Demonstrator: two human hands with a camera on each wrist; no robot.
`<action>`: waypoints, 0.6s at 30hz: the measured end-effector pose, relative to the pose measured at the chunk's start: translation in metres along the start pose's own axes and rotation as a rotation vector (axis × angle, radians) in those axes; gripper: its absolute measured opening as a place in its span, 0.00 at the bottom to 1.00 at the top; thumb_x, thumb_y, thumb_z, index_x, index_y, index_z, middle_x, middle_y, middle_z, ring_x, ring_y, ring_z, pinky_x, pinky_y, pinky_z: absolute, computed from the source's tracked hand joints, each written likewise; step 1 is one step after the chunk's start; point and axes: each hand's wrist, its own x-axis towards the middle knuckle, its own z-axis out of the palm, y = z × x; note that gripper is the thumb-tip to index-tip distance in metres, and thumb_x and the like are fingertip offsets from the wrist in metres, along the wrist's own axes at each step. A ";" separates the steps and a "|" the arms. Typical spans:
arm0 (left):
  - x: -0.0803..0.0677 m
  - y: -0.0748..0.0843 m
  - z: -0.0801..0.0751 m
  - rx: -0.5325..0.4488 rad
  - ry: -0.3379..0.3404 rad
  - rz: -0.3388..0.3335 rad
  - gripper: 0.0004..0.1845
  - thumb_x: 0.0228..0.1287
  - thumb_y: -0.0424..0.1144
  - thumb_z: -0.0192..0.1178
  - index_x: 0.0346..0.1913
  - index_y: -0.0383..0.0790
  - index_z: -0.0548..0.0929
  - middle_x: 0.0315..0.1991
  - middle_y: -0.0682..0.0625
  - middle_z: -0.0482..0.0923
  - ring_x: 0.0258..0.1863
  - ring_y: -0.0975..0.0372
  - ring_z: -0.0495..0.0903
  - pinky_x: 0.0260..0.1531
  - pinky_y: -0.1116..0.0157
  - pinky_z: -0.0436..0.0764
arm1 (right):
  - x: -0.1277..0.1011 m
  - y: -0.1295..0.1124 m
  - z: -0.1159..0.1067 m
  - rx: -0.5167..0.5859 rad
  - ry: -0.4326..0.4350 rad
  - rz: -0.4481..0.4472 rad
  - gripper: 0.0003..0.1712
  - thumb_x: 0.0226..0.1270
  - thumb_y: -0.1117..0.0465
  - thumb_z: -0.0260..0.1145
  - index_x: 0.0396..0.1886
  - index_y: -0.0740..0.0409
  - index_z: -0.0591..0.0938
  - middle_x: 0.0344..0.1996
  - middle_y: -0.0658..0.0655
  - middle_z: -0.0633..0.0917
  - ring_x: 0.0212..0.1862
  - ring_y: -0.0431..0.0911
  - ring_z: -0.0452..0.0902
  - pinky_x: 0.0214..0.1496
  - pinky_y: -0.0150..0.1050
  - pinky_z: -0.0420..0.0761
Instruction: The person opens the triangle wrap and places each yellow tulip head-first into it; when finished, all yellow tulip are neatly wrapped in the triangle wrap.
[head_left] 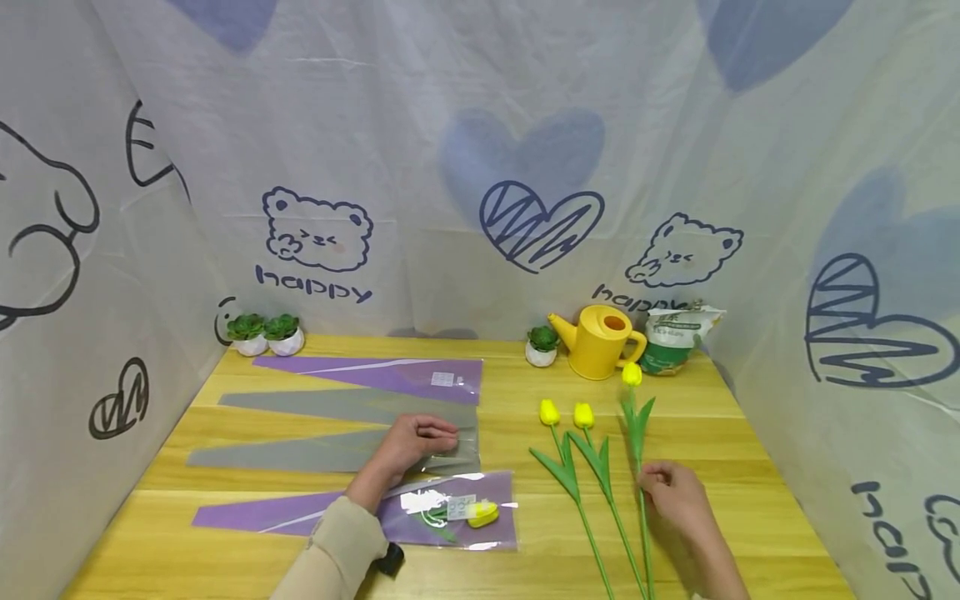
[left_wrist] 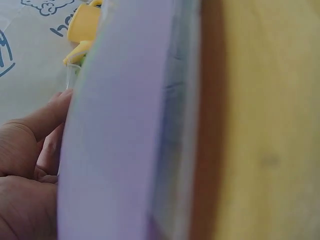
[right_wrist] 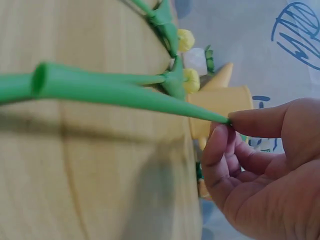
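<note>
The right hand pinches the stem of the rightmost yellow tulip between thumb and fingertips, near the right side of the counter. Two more tulips lie just left of it. The left hand, fingers curled, grips the edge of a grey sleeve on the counter's left half. The backdrop reads "happy".
</note>
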 end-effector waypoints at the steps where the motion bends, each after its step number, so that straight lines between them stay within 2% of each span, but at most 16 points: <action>1: 0.000 0.000 0.000 -0.004 0.002 0.001 0.16 0.62 0.30 0.73 0.51 0.28 0.87 0.42 0.43 0.91 0.39 0.64 0.90 0.42 0.71 0.85 | 0.000 -0.002 -0.001 0.015 0.003 -0.006 0.20 0.78 0.63 0.58 0.59 0.75 0.76 0.38 0.59 0.80 0.38 0.47 0.79 0.38 0.38 0.84; 8: 0.001 -0.001 -0.002 -0.001 0.021 0.001 0.16 0.62 0.33 0.74 0.52 0.30 0.88 0.47 0.43 0.91 0.39 0.65 0.88 0.42 0.70 0.84 | -0.005 -0.017 -0.006 0.118 0.049 -0.076 0.19 0.81 0.63 0.58 0.61 0.73 0.75 0.43 0.60 0.82 0.37 0.44 0.79 0.40 0.36 0.84; 18: 0.000 0.000 -0.002 -0.006 0.028 -0.013 0.16 0.62 0.33 0.74 0.52 0.31 0.88 0.48 0.42 0.90 0.39 0.64 0.88 0.43 0.70 0.84 | -0.003 -0.021 -0.004 0.234 0.076 -0.105 0.18 0.81 0.63 0.58 0.60 0.73 0.74 0.40 0.56 0.82 0.37 0.41 0.80 0.46 0.38 0.86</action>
